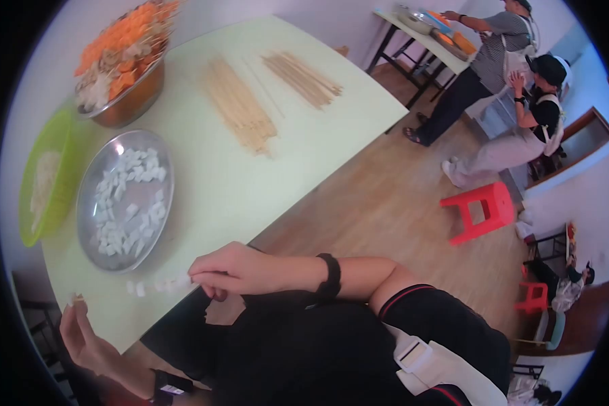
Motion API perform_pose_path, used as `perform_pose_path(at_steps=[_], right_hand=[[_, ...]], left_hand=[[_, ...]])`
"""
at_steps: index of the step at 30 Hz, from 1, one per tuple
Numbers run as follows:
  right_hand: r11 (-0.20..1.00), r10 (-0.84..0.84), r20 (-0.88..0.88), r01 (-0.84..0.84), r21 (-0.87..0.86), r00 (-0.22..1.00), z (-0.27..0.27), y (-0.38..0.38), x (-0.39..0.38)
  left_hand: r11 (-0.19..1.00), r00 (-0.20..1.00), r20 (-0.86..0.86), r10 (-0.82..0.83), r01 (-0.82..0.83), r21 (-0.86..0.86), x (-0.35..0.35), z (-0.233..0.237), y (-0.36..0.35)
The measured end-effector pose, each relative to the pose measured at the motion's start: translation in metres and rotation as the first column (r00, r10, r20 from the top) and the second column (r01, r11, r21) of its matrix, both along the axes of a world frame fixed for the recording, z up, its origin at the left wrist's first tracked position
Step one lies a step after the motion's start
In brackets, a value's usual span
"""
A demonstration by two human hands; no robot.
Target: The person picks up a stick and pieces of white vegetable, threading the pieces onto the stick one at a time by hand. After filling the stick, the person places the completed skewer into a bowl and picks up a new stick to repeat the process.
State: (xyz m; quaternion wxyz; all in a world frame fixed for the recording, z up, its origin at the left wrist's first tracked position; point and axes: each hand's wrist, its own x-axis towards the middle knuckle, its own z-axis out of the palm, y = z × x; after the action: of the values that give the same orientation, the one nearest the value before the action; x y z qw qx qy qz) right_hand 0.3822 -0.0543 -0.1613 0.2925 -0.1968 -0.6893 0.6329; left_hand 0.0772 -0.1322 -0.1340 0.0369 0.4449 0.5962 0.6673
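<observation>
My right hand (229,269) is closed in a pinch at one end of a row of white pieces (159,285), apparently threaded on a skewer; the stick itself is hard to see. My left hand (91,344) is at the table's near left corner, thumb and fingers pinched together around a small pale piece (78,298). Just beyond the row, a round metal tray (130,196) holds many white cubes. Farther along the table lie a bundle of pale wooden skewers (240,105), a single loose skewer (264,88) and a darker bundle of sticks (304,80).
A steel bowl (132,98) heaped with orange and pale filled skewers stands at the back left, beside a green basket (51,179). Right of the pale green table (331,135) are a red stool (480,210), two people (507,57) and a second table (386,17). Another person sits far right.
</observation>
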Motion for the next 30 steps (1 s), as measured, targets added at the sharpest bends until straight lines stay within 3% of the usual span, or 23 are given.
perform_pose_path(at_steps=[1,6,9,10,12,13,15,30], right_hand=[[1.0,-0.017,0.011,0.017,0.002,1.0,0.0,0.001,0.001],[1.0,0.005,-0.002,-0.005,0.027,1.0,-0.002,0.001,0.0],[1.0,0.001,0.016,-0.001,0.027,1.0,-0.005,0.002,-0.002],[0.999,0.033,0.004,-0.033,0.019,0.999,-0.005,0.002,-0.002],[0.999,-0.013,0.096,0.016,-0.035,0.995,-0.006,0.004,-0.004],[0.999,-0.028,0.079,0.03,-0.031,0.996,-0.009,0.002,-0.003],[0.999,-0.039,0.071,0.041,-0.017,0.997,-0.007,0.003,-0.004],[0.995,-0.067,0.072,0.071,-0.063,0.995,-0.002,-0.003,-0.009]], left_hand=[[0.995,0.997,-0.027,0.074,-0.075,-0.063,0.006,0.005,0.0],[0.999,0.999,-0.032,-0.038,0.039,0.005,-0.005,-0.001,0.001],[0.994,0.996,-0.037,-0.084,0.081,-0.075,0.0,0.0,0.001],[0.994,0.994,0.027,-0.104,0.105,-0.042,0.008,-0.002,0.004],[0.995,0.997,-0.026,-0.074,0.072,-0.07,0.011,-0.007,0.011],[0.99,0.99,-0.033,-0.134,0.133,-0.038,0.016,-0.01,0.013],[0.987,0.987,0.041,-0.156,0.158,-0.029,0.036,-0.001,0.018],[0.917,0.936,0.007,-0.351,0.345,-0.202,0.063,-0.002,0.019]])
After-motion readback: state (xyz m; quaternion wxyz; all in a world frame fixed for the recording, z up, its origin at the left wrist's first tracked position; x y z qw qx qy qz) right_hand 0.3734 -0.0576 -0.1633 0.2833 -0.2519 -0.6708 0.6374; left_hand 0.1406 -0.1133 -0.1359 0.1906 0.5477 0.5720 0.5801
